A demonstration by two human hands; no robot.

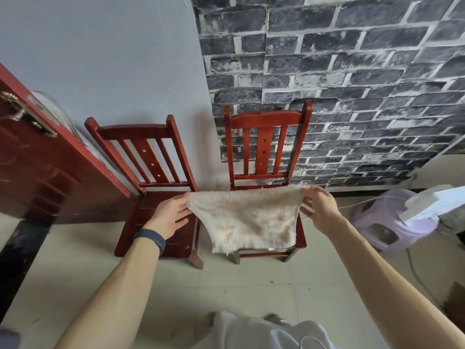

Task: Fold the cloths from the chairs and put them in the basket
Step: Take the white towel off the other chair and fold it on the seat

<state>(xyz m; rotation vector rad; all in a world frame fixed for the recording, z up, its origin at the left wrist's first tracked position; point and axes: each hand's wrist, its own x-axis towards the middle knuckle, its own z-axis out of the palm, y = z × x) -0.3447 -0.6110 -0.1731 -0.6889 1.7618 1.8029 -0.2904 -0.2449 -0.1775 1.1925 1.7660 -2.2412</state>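
even soft daylight, faint shadows; wide-angle bending at edges, slight motion blur.

Door [50,172]: red, at left, metal handle [22,114].
Stool [387,222]: lilac plastic, at right, on floor.
Wall: brick-pattern covering [352,71] beside grey paint [100,59].
Floor [251,285]: pale tiles.

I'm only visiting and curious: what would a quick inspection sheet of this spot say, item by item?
Surface: pale tiled floor, a few dark specks.
Job's things: fluffy beige cloth held spread in front of the right chair; no cloth seen on the left chair; basket not seen.
Clutter: purple stool at right with a white object on it.
Hands: left hand and right hand each pinch an upper corner of the cloth; dark wristband on the left wrist.
Cables: white cord runs toward the purple stool.
Surroundings: red door at left, grey wall, brick-pattern wall behind the right chair.
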